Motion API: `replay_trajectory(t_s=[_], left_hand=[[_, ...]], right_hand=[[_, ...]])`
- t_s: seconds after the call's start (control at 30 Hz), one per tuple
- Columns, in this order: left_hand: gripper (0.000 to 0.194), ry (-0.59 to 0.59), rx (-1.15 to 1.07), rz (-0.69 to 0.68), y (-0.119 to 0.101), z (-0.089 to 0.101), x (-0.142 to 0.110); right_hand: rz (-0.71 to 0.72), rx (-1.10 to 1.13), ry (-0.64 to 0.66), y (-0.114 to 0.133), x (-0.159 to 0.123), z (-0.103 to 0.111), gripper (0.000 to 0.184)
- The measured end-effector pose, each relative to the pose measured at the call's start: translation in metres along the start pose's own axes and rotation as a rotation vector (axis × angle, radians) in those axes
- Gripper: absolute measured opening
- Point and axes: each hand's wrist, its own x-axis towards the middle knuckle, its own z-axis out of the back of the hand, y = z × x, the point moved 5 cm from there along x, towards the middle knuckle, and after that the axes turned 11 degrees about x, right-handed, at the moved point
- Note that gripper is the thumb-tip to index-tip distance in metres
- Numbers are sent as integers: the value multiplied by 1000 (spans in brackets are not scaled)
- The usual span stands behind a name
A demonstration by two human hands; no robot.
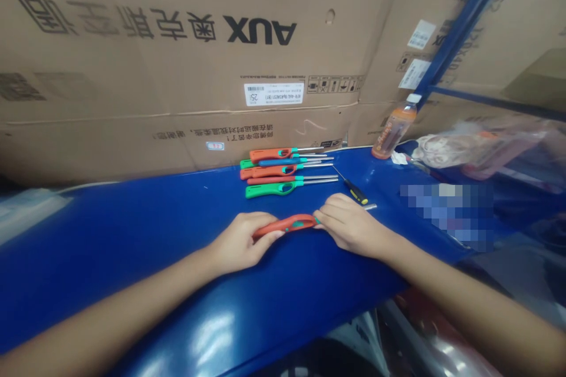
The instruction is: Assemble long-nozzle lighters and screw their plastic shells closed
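Observation:
Between my two hands is an orange long-neck lighter (289, 224) with a teal trigger, held just above the blue table (177, 283). My left hand (243, 240) is closed around the end of its handle, thumb along the near side. At the other end, my right hand (351, 225) grips the lighter by its neck, covering most of the metal tube; a short silver tip shows past the knuckles. Beyond my hands lies a pile of several similar lighters in green (269, 190), orange (269, 172) and blue (278, 162), their metal tubes pointing right.
A yellow-and-black screwdriver (355, 191) lies right of the pile. Farther right stand an orange drink bottle (394, 129) and clear plastic bags (469, 150). Large cardboard panels (177, 82) wall off the back, with a blue metal frame (464, 20) at right. White plastic (26, 215) lies at far left.

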Motion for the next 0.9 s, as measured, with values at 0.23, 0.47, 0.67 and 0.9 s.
replay_trajectory(t_s=[0.23, 0.47, 0.67, 0.9], left_hand=[[24, 9, 80, -55, 2, 2, 1], [43, -3, 226, -27, 13, -1, -1], [37, -75, 248, -14, 22, 0, 0], [36, -83, 224, 1, 28, 4, -5]], right_hand=[[-15, 26, -180, -5, -8, 0, 21], [-254, 291, -139, -28, -20, -14, 25], [-320, 407, -145, -39, -28, -18, 23], [-392, 453, -161, -43, -30, -23, 26]])
